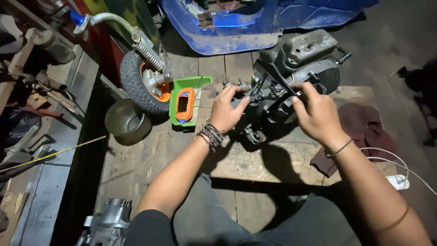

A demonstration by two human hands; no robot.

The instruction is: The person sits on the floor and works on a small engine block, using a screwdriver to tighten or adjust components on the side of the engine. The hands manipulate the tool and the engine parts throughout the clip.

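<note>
The scooter engine [287, 86] sits on a wooden board [255, 159] laid on the plank floor, right of centre in the frame. I judge it heavy, rigid and greasy, so it will not shift easily; the cast housing and ribs look like the safest places to hold, not the thin cables. My left hand [225, 111] is curled against its left side, fingertips closed on a small fitting there. My right hand [318, 114] reaches over from the right, fingers pinched on a dark strap or lever across the top; my grip there looks narrow. Both forearms angle inward, wrists bent down. Left of the board lie a green tray [200, 84] with an orange bottle [185, 105], a metal bowl [127, 120] and a small wheel [143, 79].
</note>
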